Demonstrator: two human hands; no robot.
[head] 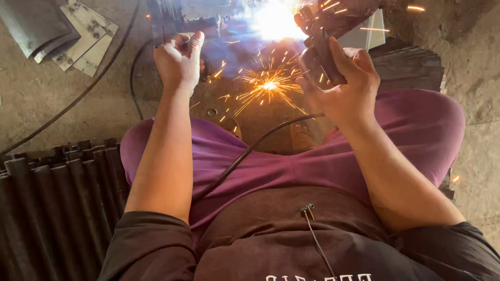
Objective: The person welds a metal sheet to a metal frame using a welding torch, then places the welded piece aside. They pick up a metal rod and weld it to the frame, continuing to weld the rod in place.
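My right hand (346,86) grips a dark welding electrode holder (323,44), whose black cable (250,151) runs down across my purple trousers. A bright white arc glare (273,21) burns at its tip, and orange sparks (268,86) fly over the ground between my knees. My left hand (179,60) is closed around a dark metal piece (182,26) beside the glare; the piece's shape is washed out by the light.
Several dark metal tubes (57,203) lie side by side at the left. Flat grey metal plates (78,31) sit at the top left, a stack of dark sheets (411,65) at the right. A thin cable (78,96) curves over the dirt floor.
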